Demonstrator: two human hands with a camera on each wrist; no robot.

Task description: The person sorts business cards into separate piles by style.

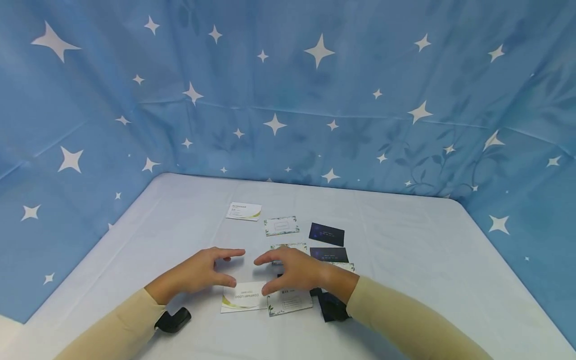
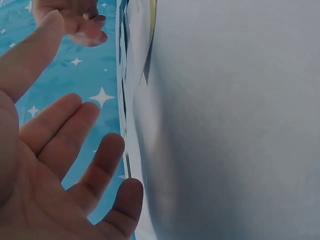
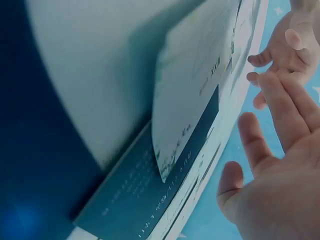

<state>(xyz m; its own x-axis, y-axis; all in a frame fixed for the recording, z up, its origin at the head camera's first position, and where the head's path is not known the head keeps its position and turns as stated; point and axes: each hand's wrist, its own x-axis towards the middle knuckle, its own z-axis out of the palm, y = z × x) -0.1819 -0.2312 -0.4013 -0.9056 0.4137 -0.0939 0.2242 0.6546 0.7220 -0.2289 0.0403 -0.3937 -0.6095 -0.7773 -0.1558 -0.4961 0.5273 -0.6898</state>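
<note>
My left hand hovers with loosely extended fingers and thumb to the left of the cards, holding nothing. Facing it, my right hand reaches over the cards, its fingers spread and also holding nothing. Between and below them lies a white business card with a yellow-green curve, marked COMPANY LOGO. Beside it a leaf-bordered business card lies under the right hand and overlaps a dark card in the right wrist view. The left wrist view shows the left palm beside the white cloth.
Farther back lie a white business card, a leaf-edged card and a dark blue card. Another dark card sits by the right wrist; more cards are partly hidden by that arm. A blue star-patterned curtain borders the white table.
</note>
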